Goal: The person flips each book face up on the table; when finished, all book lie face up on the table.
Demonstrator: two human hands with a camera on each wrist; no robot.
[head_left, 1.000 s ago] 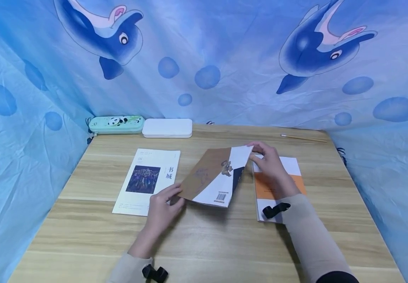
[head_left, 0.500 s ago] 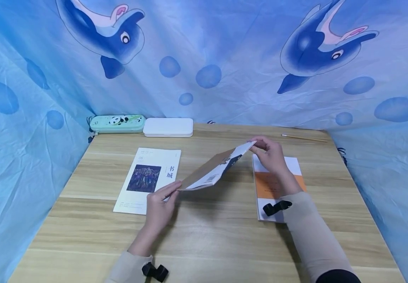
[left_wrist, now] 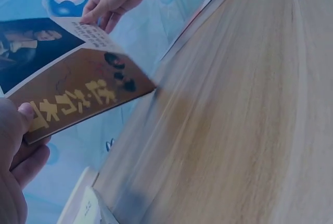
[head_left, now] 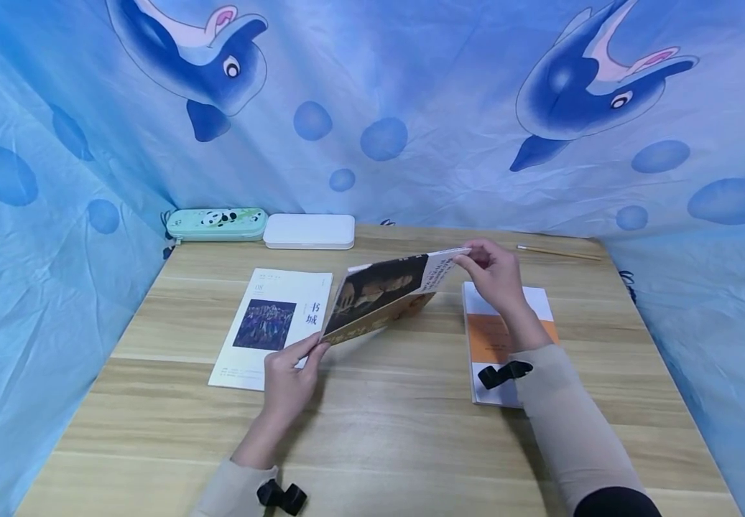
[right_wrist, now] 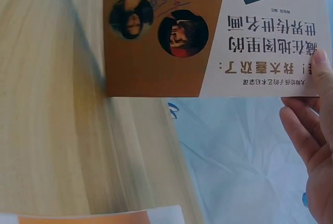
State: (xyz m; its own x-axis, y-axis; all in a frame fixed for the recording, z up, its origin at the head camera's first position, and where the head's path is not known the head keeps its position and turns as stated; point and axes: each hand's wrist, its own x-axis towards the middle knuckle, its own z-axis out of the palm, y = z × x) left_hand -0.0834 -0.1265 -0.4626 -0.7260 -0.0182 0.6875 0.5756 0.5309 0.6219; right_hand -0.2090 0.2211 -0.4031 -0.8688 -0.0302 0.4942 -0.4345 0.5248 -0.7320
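Note:
Both hands hold a thin book (head_left: 378,291) tilted above the middle of the table. Its brown, white and dark cover, with yellow lettering and painted portraits, faces the person. My left hand (head_left: 291,377) pinches the near left corner, thumb on the cover in the left wrist view. At the far right corner, my right hand (head_left: 491,276) pinches the book's edge between thumb and fingers; printed characters on the cover (right_wrist: 270,41) appear upside down in the right wrist view. The left hand overlaps a white magazine (head_left: 269,330) with a dark picture.
A white and orange book (head_left: 485,341) lies under the right forearm. Along the back edge are a green panda pencil case (head_left: 217,225) and a white flat case (head_left: 309,232). A pencil (head_left: 560,253) lies at the back right of the wooden table (head_left: 398,445). Blue dolphin-print cloth surrounds it.
The book has tipped over in the hands: its back cover with the barcode faced up, and now its front cover shows. The right hand has risen slightly, toward the back.

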